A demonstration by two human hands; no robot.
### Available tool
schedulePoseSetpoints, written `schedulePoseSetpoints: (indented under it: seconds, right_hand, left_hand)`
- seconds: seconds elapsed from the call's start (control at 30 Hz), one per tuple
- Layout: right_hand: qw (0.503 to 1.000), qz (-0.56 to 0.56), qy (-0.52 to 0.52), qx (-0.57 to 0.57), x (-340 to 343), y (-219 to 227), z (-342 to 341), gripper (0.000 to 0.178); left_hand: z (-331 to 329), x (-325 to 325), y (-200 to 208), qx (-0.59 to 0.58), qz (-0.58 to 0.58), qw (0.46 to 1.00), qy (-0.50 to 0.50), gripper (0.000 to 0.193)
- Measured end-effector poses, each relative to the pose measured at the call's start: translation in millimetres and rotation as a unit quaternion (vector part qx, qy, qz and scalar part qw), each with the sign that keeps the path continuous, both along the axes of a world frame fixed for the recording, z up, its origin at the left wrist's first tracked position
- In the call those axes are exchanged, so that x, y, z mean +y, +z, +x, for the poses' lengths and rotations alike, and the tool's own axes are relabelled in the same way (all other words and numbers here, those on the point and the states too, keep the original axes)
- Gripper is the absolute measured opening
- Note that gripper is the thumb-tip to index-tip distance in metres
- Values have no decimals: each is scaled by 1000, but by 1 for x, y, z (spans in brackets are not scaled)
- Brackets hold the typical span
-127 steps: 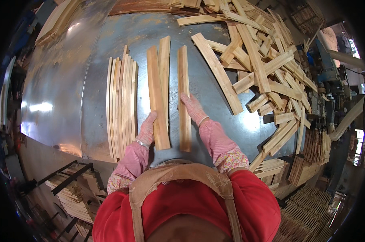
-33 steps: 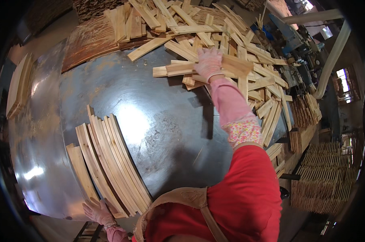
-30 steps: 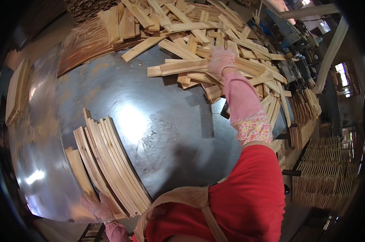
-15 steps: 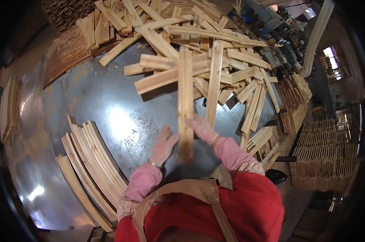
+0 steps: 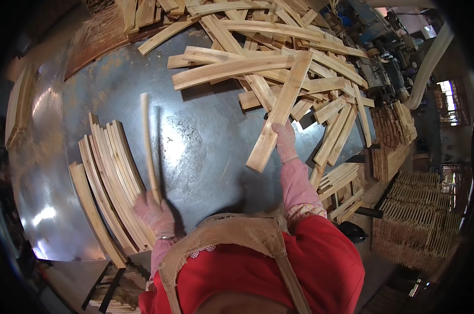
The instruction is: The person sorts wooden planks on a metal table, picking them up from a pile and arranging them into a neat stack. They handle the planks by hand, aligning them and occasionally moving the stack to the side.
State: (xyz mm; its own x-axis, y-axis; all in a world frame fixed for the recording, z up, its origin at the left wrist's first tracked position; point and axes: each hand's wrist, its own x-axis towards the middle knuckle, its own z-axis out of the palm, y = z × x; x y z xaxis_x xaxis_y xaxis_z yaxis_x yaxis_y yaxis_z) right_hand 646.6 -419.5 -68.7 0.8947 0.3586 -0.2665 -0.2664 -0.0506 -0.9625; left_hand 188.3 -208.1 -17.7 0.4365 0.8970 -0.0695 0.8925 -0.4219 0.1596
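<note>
At the lower left, my gloved left hand (image 5: 155, 214) is closed round the near end of a wooden slat (image 5: 148, 141), held on edge beside a row of curved slats (image 5: 116, 172) standing side by side on the metal table. Farther right, my gloved right hand (image 5: 284, 138) grips a broad wooden board (image 5: 281, 112) by its right edge, close to the board's near end. The board's far end reaches over a loose heap of wooden boards (image 5: 237, 65).
The metal table (image 5: 205, 157) spreads under everything. Stacked boards (image 5: 19, 110) lie at its far left. Machinery with a pale hose (image 5: 430, 65) stands at the back right, and a tall stack of slats (image 5: 420, 214) is at the right.
My left hand has moved left with a slat to the row of curved slats. My right hand has reached farther up and right and now grips another board on the heap.
</note>
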Motion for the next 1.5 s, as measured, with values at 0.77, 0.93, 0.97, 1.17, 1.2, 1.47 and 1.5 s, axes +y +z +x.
schedulePoseSetpoints:
  seconds: [0.77,0.93,0.97,1.17,1.2,1.47,1.5]
  right_hand:
    - [567,-553,368,-487,217,114,128,102]
    - [597,-565,430,-374,233,120,140,111]
    - [650,-552,399,-337,229,102,146,118]
    - [874,-201,442,-36,200,122,25,93]
    - [886,-75,454,59,192,111,9,87]
    - [877,-30,412,247,221,0,-184,52]
    - [872,-71,393,282,225,-18,-196,50]
  left_hand:
    - [60,25,-10,-119,-60,977,165,25]
    - [16,24,-19,-55,89,994,37,28]
    - [11,21,-29,-58,108,992,22,31]
    - [11,21,2,-98,68,990,74,67]
    - [16,17,-9,-196,62,976,72,72]
    - [75,35,-26,-320,-414,842,131,64]
    - [59,32,-21,-286,-390,863,144,59]
